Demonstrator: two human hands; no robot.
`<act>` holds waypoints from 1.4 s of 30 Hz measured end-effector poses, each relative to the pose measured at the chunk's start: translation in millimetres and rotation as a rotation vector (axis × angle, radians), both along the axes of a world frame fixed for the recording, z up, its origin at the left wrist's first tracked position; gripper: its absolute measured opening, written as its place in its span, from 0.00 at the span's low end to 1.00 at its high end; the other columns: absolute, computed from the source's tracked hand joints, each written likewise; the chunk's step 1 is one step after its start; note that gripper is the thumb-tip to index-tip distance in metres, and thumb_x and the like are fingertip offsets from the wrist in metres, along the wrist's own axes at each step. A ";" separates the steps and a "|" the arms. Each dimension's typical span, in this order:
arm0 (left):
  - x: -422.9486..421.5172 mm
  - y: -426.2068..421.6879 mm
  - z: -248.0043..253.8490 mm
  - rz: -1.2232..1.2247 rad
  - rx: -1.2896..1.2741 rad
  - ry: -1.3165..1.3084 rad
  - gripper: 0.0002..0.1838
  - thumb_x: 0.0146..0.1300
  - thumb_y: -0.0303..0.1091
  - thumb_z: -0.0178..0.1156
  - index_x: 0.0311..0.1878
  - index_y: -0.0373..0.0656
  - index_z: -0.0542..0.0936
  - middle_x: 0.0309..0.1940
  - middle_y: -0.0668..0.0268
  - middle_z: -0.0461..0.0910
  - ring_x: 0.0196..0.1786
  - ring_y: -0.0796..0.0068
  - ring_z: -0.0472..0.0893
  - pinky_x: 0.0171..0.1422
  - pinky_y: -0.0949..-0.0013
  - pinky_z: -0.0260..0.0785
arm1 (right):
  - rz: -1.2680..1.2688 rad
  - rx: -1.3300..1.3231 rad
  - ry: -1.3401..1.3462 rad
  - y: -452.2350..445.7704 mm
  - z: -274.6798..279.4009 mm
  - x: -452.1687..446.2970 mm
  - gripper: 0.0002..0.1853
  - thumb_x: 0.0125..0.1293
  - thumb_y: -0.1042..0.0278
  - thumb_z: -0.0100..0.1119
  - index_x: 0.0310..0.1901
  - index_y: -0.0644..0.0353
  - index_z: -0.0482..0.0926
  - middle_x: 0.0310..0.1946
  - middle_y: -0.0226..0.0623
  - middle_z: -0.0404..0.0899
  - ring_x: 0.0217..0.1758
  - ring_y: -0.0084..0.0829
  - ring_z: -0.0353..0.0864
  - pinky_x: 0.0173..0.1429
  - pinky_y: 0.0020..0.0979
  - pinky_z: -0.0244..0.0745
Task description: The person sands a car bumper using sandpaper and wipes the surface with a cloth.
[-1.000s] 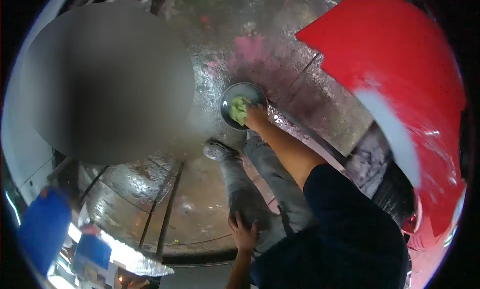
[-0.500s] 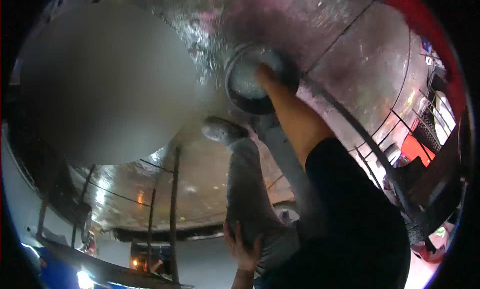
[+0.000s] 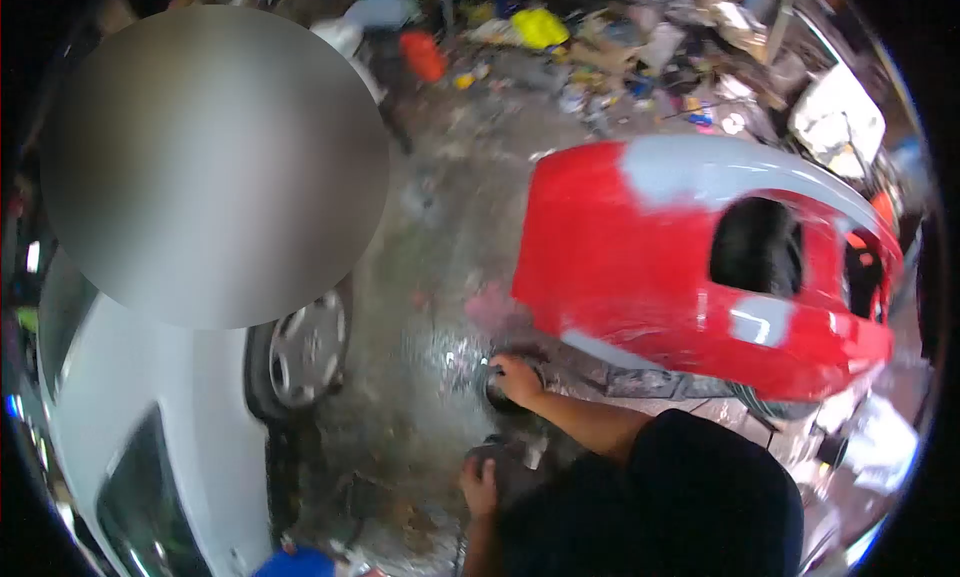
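Observation:
My right hand (image 3: pixel 518 381) is over the upper rim of a dark round bowl (image 3: pixel 503 402) on the wet floor. Its fingers are curled, and blur hides what is between them. Most of the bowl's inside is hidden by the hand and too dark to read. Lower down, my left hand (image 3: pixel 480 484) rests on my bent leg, thumb and fingers apart, holding nothing.
A red bumper (image 3: pixel 610 247) with grey patches stands to the right, close beyond the bowl. At the left is a pale car (image 3: pixel 200 377) with its wheel (image 3: pixel 308 352). Mixed clutter (image 3: pixel 600 52) lines the far edge of the floor.
The view has swung up and out, bringing the whole bumper and the car into sight. My right hand has moved from inside the bowl to its rim; the green cloth seen earlier is no longer visible.

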State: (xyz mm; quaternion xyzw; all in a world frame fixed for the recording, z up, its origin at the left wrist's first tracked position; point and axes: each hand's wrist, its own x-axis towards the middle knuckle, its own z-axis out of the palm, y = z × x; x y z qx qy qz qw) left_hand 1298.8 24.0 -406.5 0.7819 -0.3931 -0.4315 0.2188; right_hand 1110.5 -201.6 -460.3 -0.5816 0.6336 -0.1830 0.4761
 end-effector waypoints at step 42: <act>-143.7 -593.4 163.7 -1.721 -0.423 0.271 0.32 0.75 0.50 0.60 0.67 0.29 0.75 0.68 0.44 0.75 0.72 0.52 0.73 0.78 0.56 0.62 | -1.719 -0.959 -1.081 -65.9 355.0 -112.4 0.23 0.74 0.68 0.57 0.69 0.61 0.72 0.58 0.41 0.79 0.58 0.34 0.82 0.57 0.37 0.85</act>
